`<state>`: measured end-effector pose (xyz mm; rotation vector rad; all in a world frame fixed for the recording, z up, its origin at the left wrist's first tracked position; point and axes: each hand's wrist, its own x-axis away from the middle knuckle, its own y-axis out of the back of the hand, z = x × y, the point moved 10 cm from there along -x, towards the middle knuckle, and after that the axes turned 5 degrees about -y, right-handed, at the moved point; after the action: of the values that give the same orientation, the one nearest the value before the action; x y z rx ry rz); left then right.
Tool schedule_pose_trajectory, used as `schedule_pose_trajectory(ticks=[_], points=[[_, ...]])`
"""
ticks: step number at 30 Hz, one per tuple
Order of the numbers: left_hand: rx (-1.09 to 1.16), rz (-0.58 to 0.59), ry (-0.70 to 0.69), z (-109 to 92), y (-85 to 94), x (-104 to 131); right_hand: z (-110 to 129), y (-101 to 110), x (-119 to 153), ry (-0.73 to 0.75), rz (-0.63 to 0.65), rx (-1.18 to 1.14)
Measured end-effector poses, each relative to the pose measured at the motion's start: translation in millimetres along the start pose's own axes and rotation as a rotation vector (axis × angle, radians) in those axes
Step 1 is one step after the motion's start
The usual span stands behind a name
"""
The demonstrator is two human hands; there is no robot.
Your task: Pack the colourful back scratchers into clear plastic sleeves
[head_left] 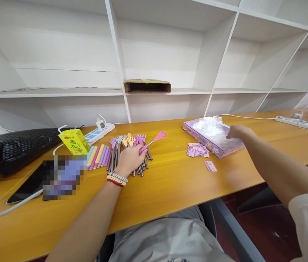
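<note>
My left hand point(131, 159) is closed around the handle of a pink back scratcher point(158, 136), its claw pointing up and to the right. Beneath that hand lies a pile of back scratchers point(113, 156) with metal shafts and purple, blue, yellow and pink claws. Left of the pile are rows of pastel handle-like sticks point(99, 157). My right hand point(238, 133) is bent over the right side of a shallow purple box point(214, 140) with clear film, fingers curled at its edge and partly hidden. Small printed cards point(197, 150) lie beside the box, and a single card point(210, 166) lies nearer me.
A yellow drink carton point(74, 142) and a white power strip point(99, 134) stand at the left. Black-wrapped goods point(20, 151), a dark tablet-like device point(31, 182) and a cable are farther left. White shelves hold a cardboard box point(147, 86). Another power strip point(296, 123) lies right.
</note>
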<state>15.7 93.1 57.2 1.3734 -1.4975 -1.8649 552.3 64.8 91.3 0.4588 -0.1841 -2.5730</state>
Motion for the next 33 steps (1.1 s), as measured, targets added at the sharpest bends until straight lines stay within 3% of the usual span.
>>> schedule_pose_trajectory(ticks=[5,10,13,16,18,20,23,25,29,33], points=[[0.019,-0.036,-0.007,-3.5,5.7,0.3,0.3,2.5,-5.8,-0.131,-0.008,0.353],[0.066,-0.068,0.01,-2.0,10.1,1.0,47.1,-0.4,-3.1,-0.078,0.026,0.427],[0.1,-0.109,0.045,1.0,12.9,1.7,81.4,-35.2,25.7,-0.119,0.3,0.244],[0.111,-0.128,0.074,2.6,13.2,2.6,119.4,-80.9,79.7,-0.054,0.538,0.093],[0.126,-0.125,0.095,4.6,11.7,3.4,130.9,-115.6,120.6,0.033,0.663,0.085],[0.142,-0.136,0.11,7.2,11.8,4.5,119.1,-153.6,158.9,0.048,0.787,0.118],[0.14,-0.159,0.135,12.3,13.2,5.9,75.7,-203.7,203.4,-0.066,0.938,0.103],[0.128,-0.161,0.16,15.3,13.1,6.7,47.3,-223.0,220.4,-0.082,0.947,0.198],[0.121,-0.165,0.195,16.6,12.8,8.5,12.2,-237.6,246.1,-0.08,1.016,0.358],[0.132,-0.187,0.215,15.9,14.5,10.2,2.1,-235.6,257.7,-0.055,1.094,0.406]])
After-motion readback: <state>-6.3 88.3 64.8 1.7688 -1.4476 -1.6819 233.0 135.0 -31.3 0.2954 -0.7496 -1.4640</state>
